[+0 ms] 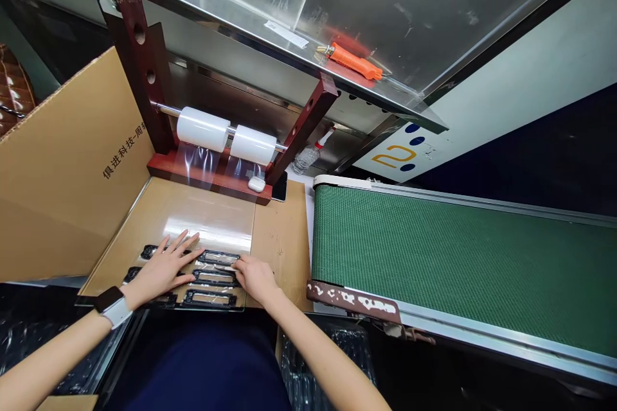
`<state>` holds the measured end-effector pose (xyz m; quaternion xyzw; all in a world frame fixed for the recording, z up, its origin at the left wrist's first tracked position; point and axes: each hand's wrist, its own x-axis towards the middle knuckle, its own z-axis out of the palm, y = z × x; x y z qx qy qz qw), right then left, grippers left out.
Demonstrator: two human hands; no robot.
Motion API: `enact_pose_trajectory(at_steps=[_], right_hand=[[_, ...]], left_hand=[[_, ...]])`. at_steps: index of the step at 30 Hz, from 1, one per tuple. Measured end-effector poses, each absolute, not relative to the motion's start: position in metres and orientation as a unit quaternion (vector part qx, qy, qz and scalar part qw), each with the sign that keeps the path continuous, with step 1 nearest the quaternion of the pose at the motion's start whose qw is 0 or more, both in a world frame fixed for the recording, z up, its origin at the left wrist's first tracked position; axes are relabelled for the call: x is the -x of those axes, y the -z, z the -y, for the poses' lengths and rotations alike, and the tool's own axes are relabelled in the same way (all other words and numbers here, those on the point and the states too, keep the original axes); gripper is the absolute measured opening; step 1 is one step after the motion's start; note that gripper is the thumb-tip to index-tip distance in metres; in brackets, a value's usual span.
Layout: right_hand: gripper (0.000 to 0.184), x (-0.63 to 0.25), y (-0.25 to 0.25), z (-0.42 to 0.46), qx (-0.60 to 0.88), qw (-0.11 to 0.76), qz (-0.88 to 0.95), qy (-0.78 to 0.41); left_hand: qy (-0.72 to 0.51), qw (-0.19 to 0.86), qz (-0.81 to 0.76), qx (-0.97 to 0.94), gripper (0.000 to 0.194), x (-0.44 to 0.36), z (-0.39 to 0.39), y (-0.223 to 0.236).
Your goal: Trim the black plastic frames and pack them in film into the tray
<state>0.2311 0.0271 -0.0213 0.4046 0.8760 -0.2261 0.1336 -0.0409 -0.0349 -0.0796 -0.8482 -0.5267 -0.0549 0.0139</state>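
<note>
My left hand lies flat with its fingers spread over clear film and several black rectangular plastic frames. A watch with a white strap is on that wrist. My right hand is closed at the right end of the frames, with a thin, pointed, blade-like tool in its fingers. The tool lies between the top black frame and the middle black frame. Nearest my body is another black frame. Clear film runs from the rolls over the board.
Two film rolls hang on a rod in a dark red stand. A white earbud case rests on its base. Left stands a cardboard panel; right is a green conveyor belt. An orange-handled tool lies on the shelf above.
</note>
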Motion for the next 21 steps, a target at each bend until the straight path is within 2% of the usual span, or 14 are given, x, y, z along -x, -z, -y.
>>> enact_pose_trajectory(at_steps=[8, 14, 18, 21], right_hand=[[0.020, -0.262, 0.015, -0.029, -0.425, 0.168, -0.864, 0.211], [0.021, -0.292, -0.009, -0.029, -0.459, 0.195, -0.846, 0.188], [0.022, -0.274, -0.019, -0.015, -0.484, 0.172, -0.837, 0.187], [0.025, -0.226, -0.010, -0.002, -0.452, 0.110, -0.855, 0.228]], left_hand=[[0.061, -0.007, 0.529, 0.847, 0.060, 0.043, 0.035, 0.080], [0.085, -0.044, 0.535, 0.839, 0.062, 0.047, 0.033, 0.084], [0.137, -0.058, 0.605, 0.782, 0.060, 0.085, 0.049, 0.090], [0.164, -0.086, 0.632, 0.752, 0.053, 0.124, 0.072, 0.096]])
